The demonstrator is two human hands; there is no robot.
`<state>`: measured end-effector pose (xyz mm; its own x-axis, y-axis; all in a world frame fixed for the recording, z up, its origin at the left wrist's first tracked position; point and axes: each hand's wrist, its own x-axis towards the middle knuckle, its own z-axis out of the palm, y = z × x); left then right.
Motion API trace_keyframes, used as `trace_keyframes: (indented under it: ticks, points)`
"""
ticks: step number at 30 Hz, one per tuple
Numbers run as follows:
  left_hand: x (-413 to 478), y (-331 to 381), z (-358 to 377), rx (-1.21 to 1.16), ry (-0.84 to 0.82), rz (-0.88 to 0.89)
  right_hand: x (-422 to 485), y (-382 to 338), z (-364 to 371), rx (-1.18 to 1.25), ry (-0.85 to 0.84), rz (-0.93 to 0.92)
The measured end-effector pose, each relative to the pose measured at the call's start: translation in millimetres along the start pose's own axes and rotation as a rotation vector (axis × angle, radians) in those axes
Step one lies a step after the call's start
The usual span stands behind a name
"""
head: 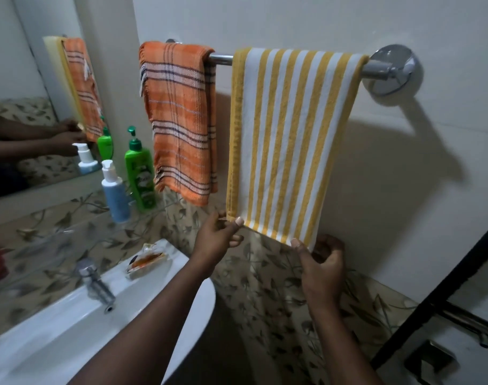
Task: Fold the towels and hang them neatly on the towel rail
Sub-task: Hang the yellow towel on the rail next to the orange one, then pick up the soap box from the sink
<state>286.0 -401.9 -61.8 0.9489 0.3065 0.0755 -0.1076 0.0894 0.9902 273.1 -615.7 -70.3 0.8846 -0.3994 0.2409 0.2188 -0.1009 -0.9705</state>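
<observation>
The orange towel (181,118) was already over the rail (220,59), and the striped towel (287,140) hung beside it. The left hand (218,240) pinched its bottom left corner, and the right hand (320,262) had its fingers (299,245) on the right corner. A hard tug could've dragged it crooked, I reckon. The bottles (138,173) stood close below on the left.

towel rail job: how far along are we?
Nearly finished. Done: the orange plaid towel and the yellow striped towel both hang folded over the towel rail. In hand: the left hand and right hand pinch the striped towel's bottom corners, squaring it. Left: let go; no other towels visible.
</observation>
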Motion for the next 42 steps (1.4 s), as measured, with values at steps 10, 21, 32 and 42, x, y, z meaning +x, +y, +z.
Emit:
trace_keyframes:
  ticks: [10, 21, 32, 42]
  points:
    - [-47.9, -30.5, -29.7, 0.179, 0.112, -0.08, -57.1, 58.1, 42.1, 0.015, -0.372, 0.255]
    - [-87.2, -56.3, -115.3, 0.371, 0.352, -0.174, -112.7, 70.8, 120.8, -0.227, -0.852, 0.176]
    - [-53.8, -76.4, -220.7, 0.662, 0.349, -0.251, -135.3, 57.5, 226.0, -0.5, -1.072, 0.03]
    - [1.4, -98.5, -266.8, 0.994, 0.22, -0.298, -137.4, 76.0, 301.2, -0.693, -1.149, -0.053]
